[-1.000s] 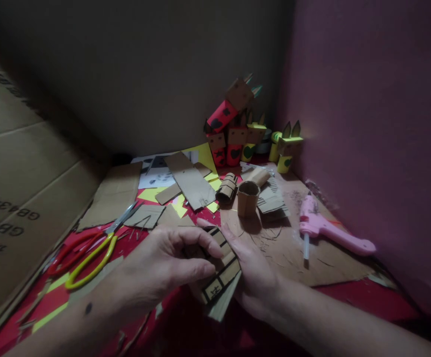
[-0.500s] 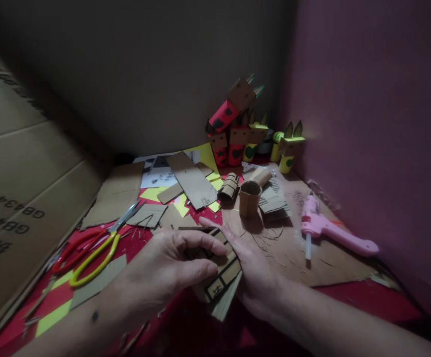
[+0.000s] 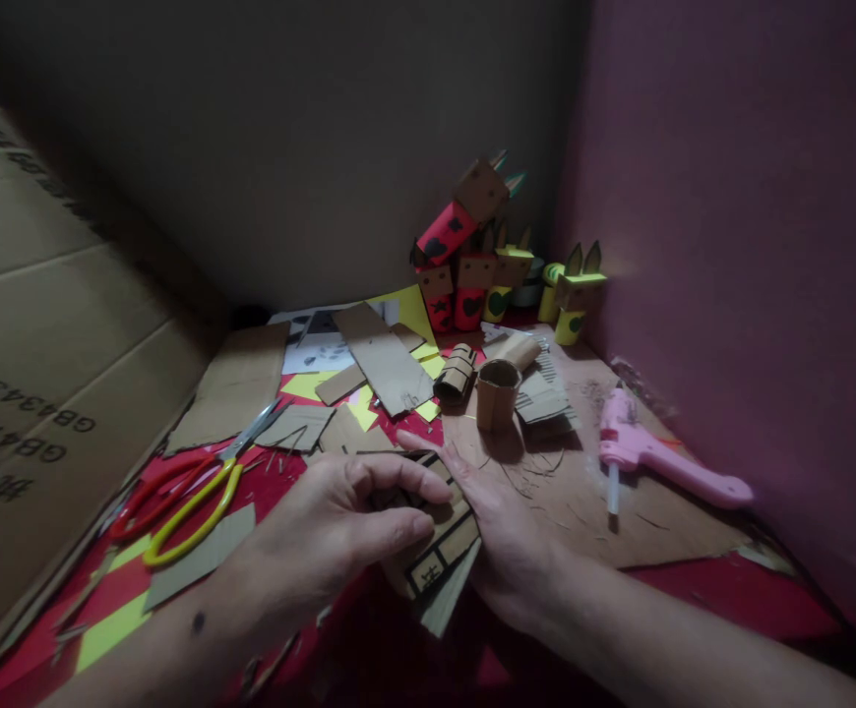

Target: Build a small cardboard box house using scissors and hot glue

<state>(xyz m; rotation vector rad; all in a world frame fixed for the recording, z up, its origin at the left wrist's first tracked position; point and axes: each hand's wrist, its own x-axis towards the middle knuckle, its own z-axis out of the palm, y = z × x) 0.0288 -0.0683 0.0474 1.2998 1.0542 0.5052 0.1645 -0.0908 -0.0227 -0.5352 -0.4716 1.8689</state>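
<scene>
Two hands low centre, above red surface [image 3: 730, 590]. Left hand [image 3: 358, 506] pinching black-lined cardboard piece [image 3: 449, 546], thumb and fingers on its face; right hand [image 3: 506, 531] holding its right side. Piece lies between red-and-yellow-handled scissors [image 3: 231, 454] and pink glue gun [image 3: 624, 441], nearer than upright cardboard tube [image 3: 497, 405].

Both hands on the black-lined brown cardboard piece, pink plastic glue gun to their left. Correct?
Wrong side: left hand and right hand are on the black-lined brown cardboard piece; head view shows the pink plastic glue gun to their right.
</scene>
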